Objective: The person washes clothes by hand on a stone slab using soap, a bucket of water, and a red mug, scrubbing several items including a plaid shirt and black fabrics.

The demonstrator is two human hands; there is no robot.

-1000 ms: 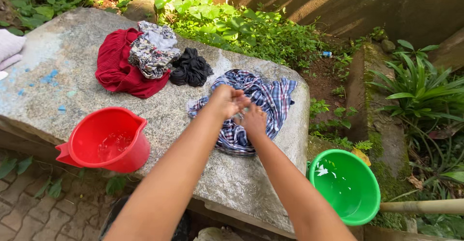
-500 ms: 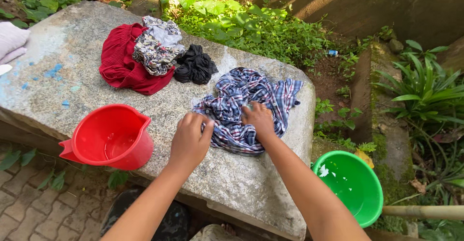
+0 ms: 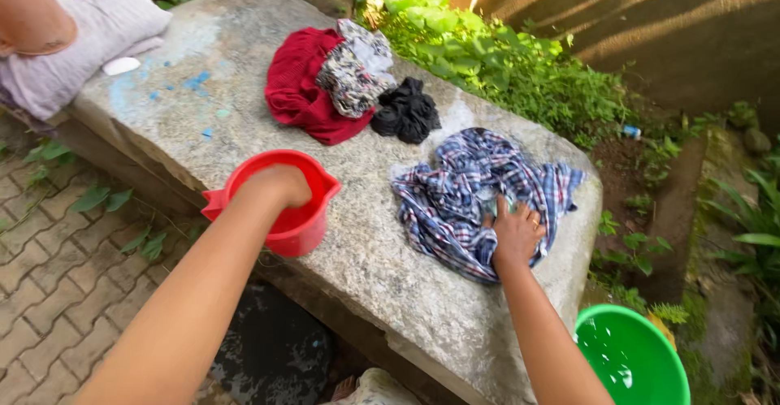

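Note:
A wet blue plaid shirt (image 3: 471, 190) lies crumpled on the grey stone slab (image 3: 382, 283). My right hand (image 3: 515, 233) presses flat on its near edge, fingers spread. My left hand (image 3: 280, 186) dips into the red jug (image 3: 313, 226) at the slab's front edge; its fingers are hidden inside. Further back on the slab lie a red garment (image 3: 299, 92), a patterned cloth (image 3: 357, 68) on top of it, and a black bundle (image 3: 405, 112).
A green bucket (image 3: 642, 364) with water stands at the lower right. A pale cloth (image 3: 81, 43) and a piece of white soap (image 3: 122, 65) lie at the slab's left end. Brick paving lies on the left, plants and a wall behind.
My left hand left the plaid shirt and moved left into the red jug. The right hand stayed on the shirt. The view has shifted left.

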